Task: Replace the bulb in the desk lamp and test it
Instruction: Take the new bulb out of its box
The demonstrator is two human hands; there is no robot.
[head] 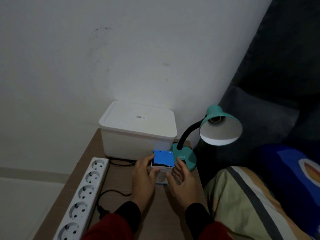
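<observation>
Small blue-and-white cardboard bulb box on the brown wooden table, gripped by the left hand; right hand, fingers loosely spread, steadies its side, presumably for opening. The teal gooseneck desk lamp stands just beside, its socket apparently empty.

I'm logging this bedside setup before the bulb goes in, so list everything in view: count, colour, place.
bulb box: one, blue and white, on the table in front of the lamp base, between both hands.
desk lamp: one, teal with black neck, table's far right corner; socket looks empty.
storage box: one, white, lidded, table's far end against the wall.
power strip: one, white, along the table's left edge.
cable: black, on the table between strip and hands.
table: one, brown wood.
bedding: striped and blue, at right.
left hand: grips the bulb box's left side.
right hand: fingers straight, at the bulb box's right side.
</observation>
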